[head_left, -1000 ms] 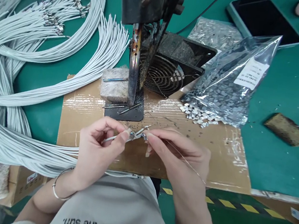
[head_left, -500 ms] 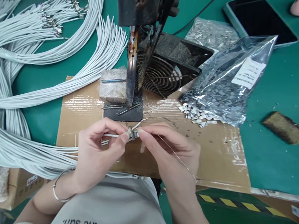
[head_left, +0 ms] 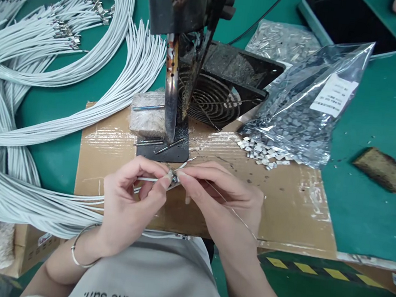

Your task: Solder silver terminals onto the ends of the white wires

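Note:
My left hand [head_left: 130,203] pinches a white wire [head_left: 147,179] and one side of a small metal connector [head_left: 174,176] between thumb and forefinger. From the other side, the thumb and forefinger of my right hand [head_left: 226,199] close on the same connector, hiding most of it. A thin silvery wire [head_left: 236,214], perhaps solder, runs out of my right hand toward its wrist. More white wire passes under the left fingers, and a stripped end pokes out just beyond the fingertips. Above them points the tip of a soldering iron [head_left: 171,102] on a stand.
Bundles of white wires [head_left: 42,135] spread over the left side. Behind the iron sits a dark fan [head_left: 214,98]. To the right lie a plastic bag of metal pieces [head_left: 295,112], a loose pile [head_left: 265,154], a brown sponge [head_left: 385,170] and a tablet-like device [head_left: 352,18]. Cardboard [head_left: 291,207] covers the bench.
My right fingertips have shifted slightly left, closer to the left ones, covering more of the connector. The camera view has moved a little.

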A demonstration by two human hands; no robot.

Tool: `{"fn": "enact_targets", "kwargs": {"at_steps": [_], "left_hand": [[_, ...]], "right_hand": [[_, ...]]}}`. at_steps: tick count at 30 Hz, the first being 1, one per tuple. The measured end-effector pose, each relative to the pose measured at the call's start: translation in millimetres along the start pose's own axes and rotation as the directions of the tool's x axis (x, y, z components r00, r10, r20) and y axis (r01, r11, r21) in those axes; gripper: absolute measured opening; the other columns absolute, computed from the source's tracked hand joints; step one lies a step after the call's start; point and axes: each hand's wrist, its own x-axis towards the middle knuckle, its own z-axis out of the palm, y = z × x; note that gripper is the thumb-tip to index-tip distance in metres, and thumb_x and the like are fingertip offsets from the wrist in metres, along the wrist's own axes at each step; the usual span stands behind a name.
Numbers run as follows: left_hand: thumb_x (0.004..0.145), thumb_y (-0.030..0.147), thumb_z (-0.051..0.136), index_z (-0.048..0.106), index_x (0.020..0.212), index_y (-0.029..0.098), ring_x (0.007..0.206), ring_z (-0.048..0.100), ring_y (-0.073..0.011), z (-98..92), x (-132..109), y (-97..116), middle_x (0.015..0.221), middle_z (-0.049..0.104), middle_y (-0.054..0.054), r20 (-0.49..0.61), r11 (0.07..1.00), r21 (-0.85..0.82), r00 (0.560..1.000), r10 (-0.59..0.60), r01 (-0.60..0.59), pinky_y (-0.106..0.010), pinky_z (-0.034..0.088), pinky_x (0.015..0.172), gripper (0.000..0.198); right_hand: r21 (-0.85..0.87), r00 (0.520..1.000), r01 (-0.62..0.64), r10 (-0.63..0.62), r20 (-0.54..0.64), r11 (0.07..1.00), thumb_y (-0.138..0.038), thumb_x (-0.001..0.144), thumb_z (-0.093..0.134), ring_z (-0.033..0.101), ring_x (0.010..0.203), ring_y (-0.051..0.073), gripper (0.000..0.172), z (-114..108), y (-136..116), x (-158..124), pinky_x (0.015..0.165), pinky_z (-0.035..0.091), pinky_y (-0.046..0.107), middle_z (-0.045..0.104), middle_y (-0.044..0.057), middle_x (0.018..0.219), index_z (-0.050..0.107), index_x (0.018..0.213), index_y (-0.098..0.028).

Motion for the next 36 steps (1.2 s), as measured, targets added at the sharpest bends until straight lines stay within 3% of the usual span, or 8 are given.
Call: {"fn": "enact_targets", "kwargs": {"at_steps": [6,10,13,16,19,25,31,36], "left_hand": [[0.085,0.01,0.076,0.072,0.074,0.021,0.077,0.067,-0.0132,1.7,6,-1,0.08,0.076,-0.001,-0.017,0.999,0.019,0.999,0.028,-0.027,-0.019,0.041,0.051,0.015],[0.081,0.01,0.076,0.072,0.072,0.02,0.072,0.065,-0.0125,2.3,13,0,0.078,0.077,-0.002,-0.053,0.999,0.037,0.998,0.017,-0.015,-0.019,0.036,0.048,0.014],[0.079,0.011,0.075,0.071,0.07,0.02,0.068,0.062,-0.0118,2.9,17,1,0.077,0.077,-0.002,-0.084,0.999,0.035,0.996,-0.001,0.004,-0.02,0.035,0.047,0.013],[0.079,0.012,0.075,0.071,0.07,0.02,0.068,0.062,-0.0122,3.3,20,1,0.075,0.076,-0.002,-0.105,0.999,0.036,0.994,-0.016,0.02,-0.02,0.034,0.047,0.012],[0.078,0.014,0.075,0.071,0.07,0.02,0.068,0.061,-0.0127,3.5,23,1,0.073,0.074,-0.003,-0.124,0.999,0.042,0.992,-0.015,0.021,-0.02,0.034,0.048,0.012],[0.078,0.016,0.077,0.072,0.071,0.019,0.07,0.062,-0.0136,3.5,28,2,0.078,0.075,-0.005,-0.145,0.999,0.035,0.989,-0.015,0.02,-0.021,0.035,0.049,0.009],[0.08,0.016,0.077,0.072,0.072,0.019,0.069,0.061,-0.0131,6.0,33,4,0.075,0.073,-0.003,-0.15,1.0,0.012,0.989,-0.007,0.009,-0.021,0.037,0.05,0.01],[0.081,0.013,0.077,0.072,0.072,0.019,0.065,0.057,-0.0107,7.3,34,6,0.073,0.072,-0.001,-0.149,1.0,-0.017,0.989,0.01,-0.012,-0.021,0.035,0.049,0.012]], "right_hand": [[-0.124,0.996,0.088,-0.091,-0.024,0.988,-0.018,0.095,0.074,0.068,0.072,0.013,0.014,0,3,-1,0.065,0.055,0.026,0.077,0.0,0.086,0.085,0.091,-0.027],[-0.224,0.99,0.139,-0.144,-0.008,0.965,-0.028,0.111,0.047,0.065,0.079,0.014,0.031,-4,12,-5,0.074,0.054,0.029,0.072,0.001,0.096,0.077,0.121,-0.028],[-0.188,0.991,0.127,-0.133,-0.022,0.974,-0.029,0.111,0.045,0.066,0.081,0.016,0.028,-6,17,-7,0.076,0.053,0.032,0.073,0.0,0.097,0.062,0.133,-0.029],[-0.243,0.983,0.166,-0.181,-0.04,0.956,-0.027,0.108,0.047,0.063,0.081,0.018,0.012,-7,17,-4,0.074,0.05,0.032,0.068,0.0,0.093,0.059,0.106,-0.026],[-0.336,0.971,0.224,-0.241,-0.009,0.915,-0.022,0.107,0.045,0.057,0.082,0.016,0.024,-7,11,0,0.075,0.047,0.032,0.058,0.0,0.09,0.049,0.083,-0.023],[-0.218,0.971,0.239,-0.239,0.028,0.946,-0.01,0.094,0.068,0.069,0.118,0.023,0.015,1,3,4,0.105,0.054,0.043,0.069,0.005,0.124,0.061,0.088,-0.022],[-0.155,0.969,0.231,-0.242,-0.055,0.96,-0.004,0.091,0.072,0.078,0.104,0.016,0.02,12,-1,6,0.096,0.062,0.029,0.081,0.001,0.113,0.068,0.087,-0.023],[-0.167,0.969,0.211,-0.229,-0.092,0.963,-0.004,0.089,0.074,0.08,0.104,0.018,0.02,12,-2,6,0.093,0.064,0.03,0.083,0.002,0.113,0.069,0.086,-0.024]]}}
